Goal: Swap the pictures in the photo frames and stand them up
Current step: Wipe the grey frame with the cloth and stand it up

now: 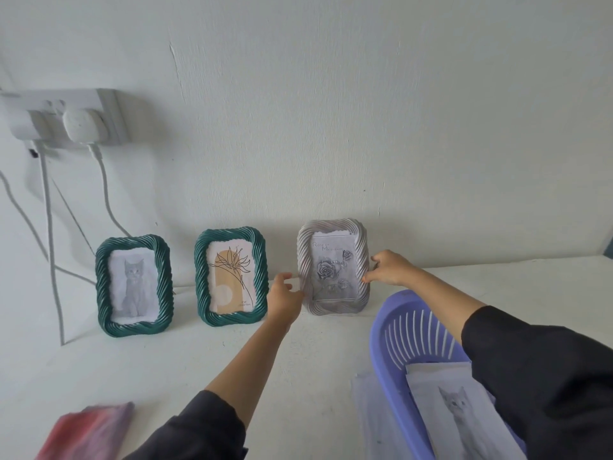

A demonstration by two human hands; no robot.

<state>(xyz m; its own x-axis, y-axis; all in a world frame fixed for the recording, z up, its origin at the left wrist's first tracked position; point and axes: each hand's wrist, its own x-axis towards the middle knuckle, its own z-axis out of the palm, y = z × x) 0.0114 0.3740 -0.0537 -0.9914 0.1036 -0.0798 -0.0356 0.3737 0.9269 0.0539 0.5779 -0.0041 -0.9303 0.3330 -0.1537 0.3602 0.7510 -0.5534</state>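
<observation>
While left hand (285, 297), right hand (388, 269) grip silver frame (333, 309) — green frame (203, 277) beside | basket (378, 330) near

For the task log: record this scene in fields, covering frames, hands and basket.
cat frame: green, grey cat picture, stands upright on the left by the wall
flower frame: green, flower drawing, stands upright in the middle
silver frame: rose picture, upright on the right
right hand: pinches the silver frame's right edge
left hand: at its left edge, grip unclear
purple basket: front right, holds a cat print
</observation>
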